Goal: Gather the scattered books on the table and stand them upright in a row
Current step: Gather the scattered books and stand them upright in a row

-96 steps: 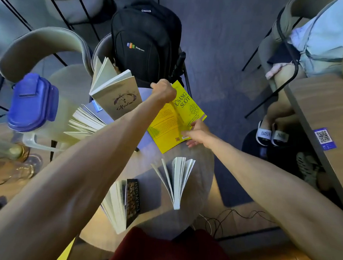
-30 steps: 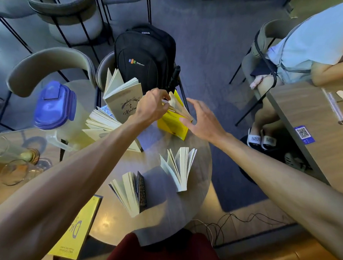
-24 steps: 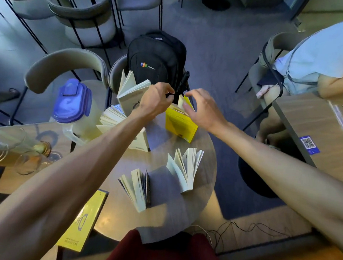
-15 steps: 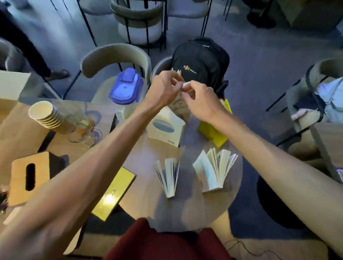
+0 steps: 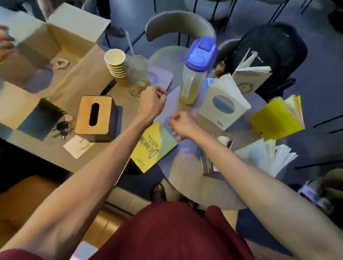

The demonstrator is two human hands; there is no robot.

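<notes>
Several books stand fanned open on the round table [image 5: 186,171]: a white one with a blue oval [image 5: 222,107], a cream one [image 5: 251,78] behind it, a yellow one [image 5: 277,118] and a white one [image 5: 269,156] at the right. My right forearm partly covers a dark book [image 5: 207,164]. Another yellow book [image 5: 153,146] lies flat at the table's left edge. A pale book with a blue oval [image 5: 159,77] lies flat farther back. My left hand [image 5: 152,102] hovers near that book's corner, fingers loosely curled. My right hand [image 5: 182,125] hangs over the table beside the flat yellow book, empty.
A blue-lidded pitcher [image 5: 196,71] stands behind my hands. On the rectangular table to the left are stacked paper cups [image 5: 117,64], a glass [image 5: 138,79], a wooden tissue box [image 5: 94,116] and an open cardboard box [image 5: 58,32]. A black backpack [image 5: 271,55] sits on a chair.
The view has swung left. Both hands have drawn back from the standing books and now hang low over the table near the flat yellow book.
</notes>
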